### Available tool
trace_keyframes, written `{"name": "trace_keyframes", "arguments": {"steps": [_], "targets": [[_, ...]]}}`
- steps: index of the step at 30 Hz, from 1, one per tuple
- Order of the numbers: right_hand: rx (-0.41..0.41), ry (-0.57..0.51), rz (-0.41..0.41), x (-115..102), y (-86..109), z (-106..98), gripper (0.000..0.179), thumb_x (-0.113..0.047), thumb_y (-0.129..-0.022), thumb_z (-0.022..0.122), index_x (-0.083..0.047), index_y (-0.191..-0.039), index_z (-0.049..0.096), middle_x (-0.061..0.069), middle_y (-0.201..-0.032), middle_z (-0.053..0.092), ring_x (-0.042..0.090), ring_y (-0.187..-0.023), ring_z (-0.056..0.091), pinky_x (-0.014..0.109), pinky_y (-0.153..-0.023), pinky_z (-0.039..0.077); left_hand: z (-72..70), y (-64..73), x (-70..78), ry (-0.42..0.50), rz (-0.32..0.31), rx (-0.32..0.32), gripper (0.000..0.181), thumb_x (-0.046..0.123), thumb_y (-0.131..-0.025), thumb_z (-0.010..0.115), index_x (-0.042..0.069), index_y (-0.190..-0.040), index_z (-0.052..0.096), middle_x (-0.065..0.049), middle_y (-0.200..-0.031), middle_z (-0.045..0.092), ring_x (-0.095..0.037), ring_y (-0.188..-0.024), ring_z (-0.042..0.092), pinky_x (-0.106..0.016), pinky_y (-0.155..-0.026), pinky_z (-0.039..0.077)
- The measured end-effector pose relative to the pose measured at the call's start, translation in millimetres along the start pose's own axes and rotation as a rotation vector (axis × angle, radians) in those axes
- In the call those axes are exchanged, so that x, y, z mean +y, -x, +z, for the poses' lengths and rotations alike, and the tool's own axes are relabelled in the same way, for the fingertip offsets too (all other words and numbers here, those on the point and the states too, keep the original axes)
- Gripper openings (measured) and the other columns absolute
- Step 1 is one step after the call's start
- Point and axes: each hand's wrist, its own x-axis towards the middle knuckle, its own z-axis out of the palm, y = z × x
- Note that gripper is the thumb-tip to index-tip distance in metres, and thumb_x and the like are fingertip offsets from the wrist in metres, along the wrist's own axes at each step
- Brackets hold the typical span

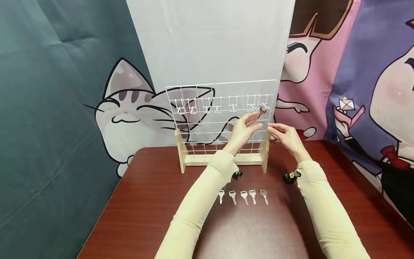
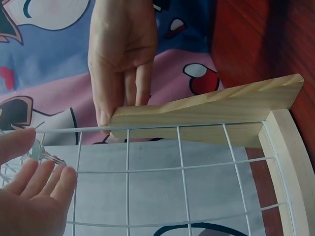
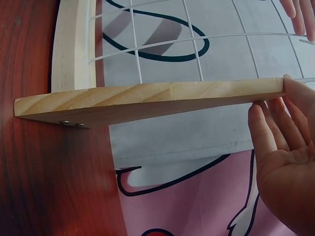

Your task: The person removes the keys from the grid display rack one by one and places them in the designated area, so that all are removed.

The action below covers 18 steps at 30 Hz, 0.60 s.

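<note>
A white wire grid rack stands on the table in a wooden base, with several hooks in a row. From the rightmost hook hangs a key. My left hand is just below and beside that key, its fingers extended and thumb apart. In the left wrist view the key shows behind those fingers; any contact is unclear. My right hand pinches the top of the right wooden upright between thumb and fingers. Several loose keys lie in a row on the table in front of the rack.
The reddish-brown table extends around the rack. The left wooden upright stands at the other end of the base. Behind is a cloth backdrop with cartoon figures. My left sleeve crosses near the row's left end.
</note>
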Motion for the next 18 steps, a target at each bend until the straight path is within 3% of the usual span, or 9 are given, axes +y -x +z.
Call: {"name": "trace_keyframes", "arguments": {"steps": [10,18], "targets": [[0.002,0.002,0.006,2,0.6,1,0.052,-0.036,-0.097,0.069,0.001,-0.133,0.063,-0.015,-0.107,0.071,0.000,-0.094,0.064,0.014,-0.082,0.052,4.7,-4.8,-3.1,-0.003,0.001,0.010,0.043,0.009,-0.093,0.072,0.005,-0.134,0.061,-0.008,-0.131,0.066,-0.020,-0.122,0.062,-0.019,-0.095,0.051],[-0.023,-0.030,-0.005,-7,1.8,1,0.048,-0.024,-0.099,0.067,0.008,-0.135,0.058,-0.003,-0.113,0.072,0.000,-0.094,0.064,0.013,-0.081,0.052,15.9,-11.3,1.4,0.049,-0.013,0.042,0.039,0.002,-0.092,0.071,-0.001,-0.130,0.063,-0.015,-0.125,0.069,-0.022,-0.115,0.066,-0.017,-0.092,0.051]]}}
